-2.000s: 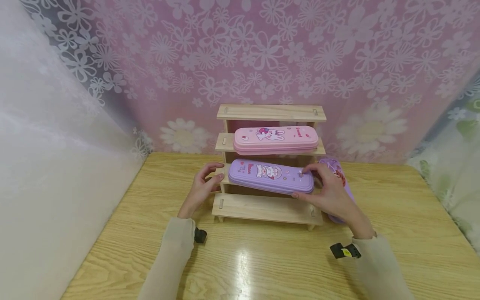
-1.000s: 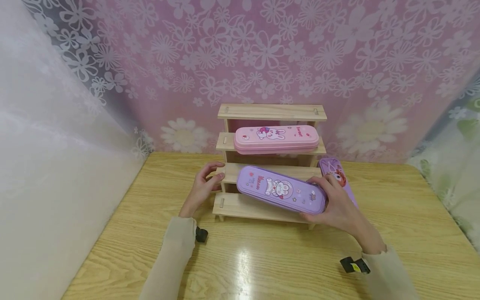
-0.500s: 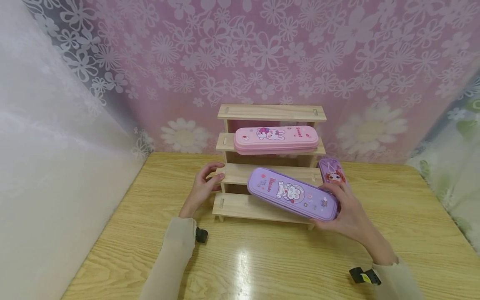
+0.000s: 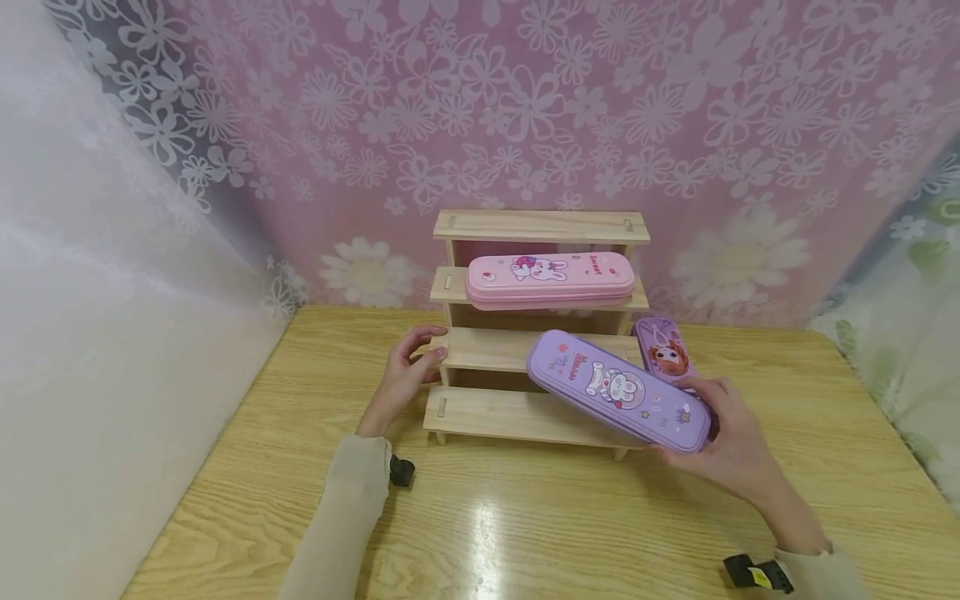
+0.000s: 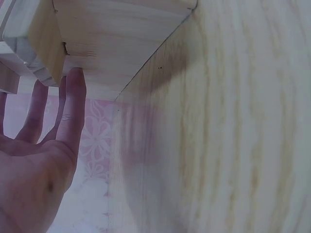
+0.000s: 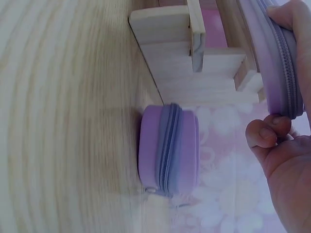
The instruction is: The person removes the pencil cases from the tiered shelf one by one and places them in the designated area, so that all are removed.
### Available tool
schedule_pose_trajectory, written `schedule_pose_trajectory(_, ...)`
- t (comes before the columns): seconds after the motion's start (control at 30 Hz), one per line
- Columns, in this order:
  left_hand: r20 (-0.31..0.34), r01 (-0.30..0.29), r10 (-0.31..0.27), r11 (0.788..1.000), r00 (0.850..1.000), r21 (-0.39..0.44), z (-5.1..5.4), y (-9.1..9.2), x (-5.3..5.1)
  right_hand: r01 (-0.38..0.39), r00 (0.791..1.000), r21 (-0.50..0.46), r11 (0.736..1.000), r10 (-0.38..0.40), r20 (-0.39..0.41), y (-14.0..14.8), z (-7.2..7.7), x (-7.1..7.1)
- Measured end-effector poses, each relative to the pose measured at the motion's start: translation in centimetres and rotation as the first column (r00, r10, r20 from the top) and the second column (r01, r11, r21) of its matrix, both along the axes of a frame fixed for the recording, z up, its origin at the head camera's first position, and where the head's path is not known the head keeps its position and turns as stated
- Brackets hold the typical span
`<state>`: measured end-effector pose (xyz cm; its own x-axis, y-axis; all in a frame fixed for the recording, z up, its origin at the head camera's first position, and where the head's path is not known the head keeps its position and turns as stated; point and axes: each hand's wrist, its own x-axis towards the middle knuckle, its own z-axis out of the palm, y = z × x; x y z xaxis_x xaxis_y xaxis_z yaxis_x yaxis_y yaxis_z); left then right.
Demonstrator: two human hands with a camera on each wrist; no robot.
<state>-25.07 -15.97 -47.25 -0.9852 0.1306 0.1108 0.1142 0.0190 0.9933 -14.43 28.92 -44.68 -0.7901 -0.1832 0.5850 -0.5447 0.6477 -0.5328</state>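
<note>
A purple zippered pencil case (image 4: 618, 390) with a bunny in a helmet hangs tilted before the lower right of the wooden tiered shelf (image 4: 487, 348). My right hand (image 4: 738, 446) grips the case's right end, thumb at its front edge and fingers at the back. At the shelf's left side, my left hand (image 4: 402, 379) holds the end of the second board from the bottom; the left wrist view has the fingers of this hand (image 5: 36, 174) against the wood. A pink pencil case (image 4: 551, 279) lies on the second board from the top.
Another purple pencil case (image 4: 663, 350), printed with a red-haired doll, lies on the wood-grain table (image 4: 300, 400) right of the shelf, partly hidden by the right hand and held case. A floral curtain (image 4: 525, 108) hangs behind.
My right hand has lifted the purple bunny case off the second board from the bottom and carried it right and toward me, tilting it. The left hand has stayed at the shelf.
</note>
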Motion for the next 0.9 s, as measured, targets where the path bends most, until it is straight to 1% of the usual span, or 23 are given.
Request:
schedule_pose_trajectory(0.1,0.007,0.008,-0.008,1.0,1.0,0.017,0.1,0.1,0.1,0.016,1.0,-0.018,1.0,-0.016,0.004,0.5,0.0,0.3)
schedule_pose_trajectory(0.23,0.006,0.002,-0.002,1.0,1.0,0.008,0.3,0.1,0.2,0.041,0.999,-0.035,0.999,-0.04,0.025,1.3,0.0,0.6)
schedule_pose_trajectory(0.43,-0.013,-0.003,0.003,1.0,1.0,-0.006,0.1,0.1,0.1,0.063,0.997,-0.084,0.995,-0.058,0.054,2.6,-0.1,1.1)
schedule_pose_trajectory(0.67,-0.012,-0.003,0.003,1.0,1.0,-0.007,0.1,0.1,0.2,0.153,0.985,-0.099,0.983,-0.144,0.094,4.2,-0.6,1.7)
schedule_pose_trajectory(0.9,0.002,0.007,-0.007,1.0,1.0,-0.004,0.2,0.0,0.3,0.195,0.979,-0.111,0.975,-0.185,0.089,5.4,-0.7,2.1)
